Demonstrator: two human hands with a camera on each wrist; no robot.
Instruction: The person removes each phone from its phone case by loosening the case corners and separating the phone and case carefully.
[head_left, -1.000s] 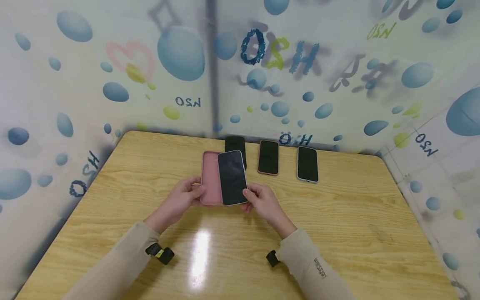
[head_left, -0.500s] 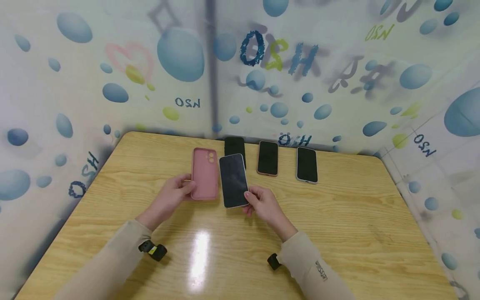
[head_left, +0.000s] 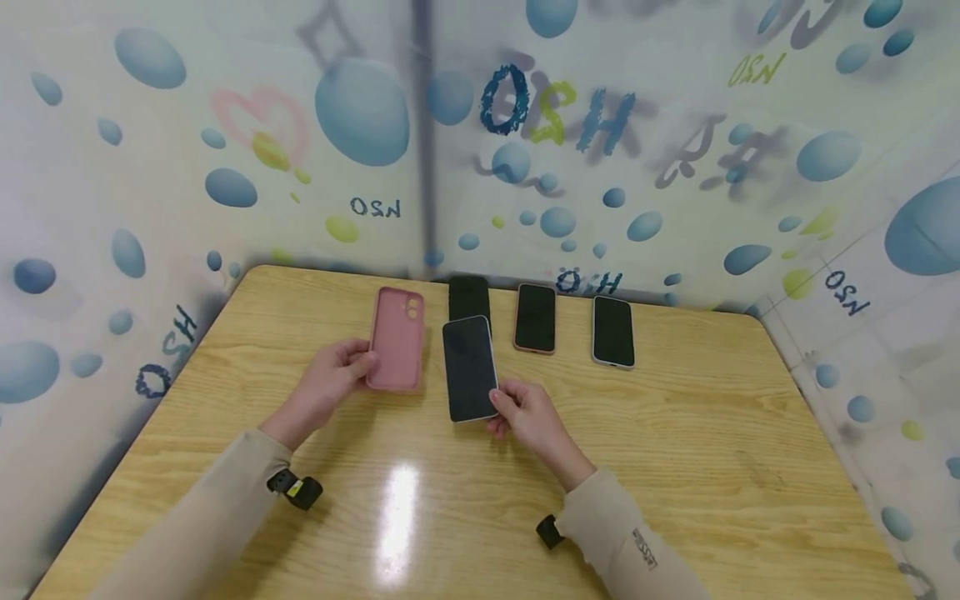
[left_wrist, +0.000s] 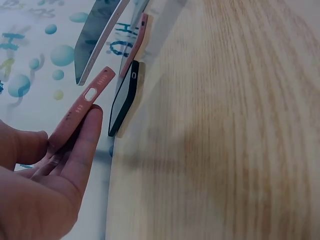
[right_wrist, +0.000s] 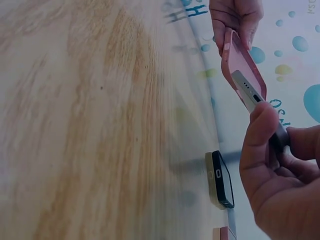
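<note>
A pink phone case (head_left: pixel 397 342) is pinched at its lower left edge by my left hand (head_left: pixel 330 379), its hollow inner side and camera cutout facing me. In the left wrist view the case (left_wrist: pixel 82 107) appears edge-on, thumb on one face and fingers behind. My right hand (head_left: pixel 528 417) holds a dark-screened phone (head_left: pixel 470 368) with a pale frame by its lower right corner, thumb on the front. Case and phone are apart, both raised above the table. The right wrist view shows the phone's bottom edge (right_wrist: pixel 250 90) with its charging port.
Behind the held phone lies a black phone (head_left: pixel 468 297), partly covered by it. A pink-edged phone (head_left: pixel 536 318) and a pale-edged phone (head_left: pixel 612 332) lie to its right. The wooden table (head_left: pixel 712 467) meets a patterned wall at the back.
The pink case has come away from the phone, moving left and slightly up with my left hand. My right hand has shifted slightly down with the phone.
</note>
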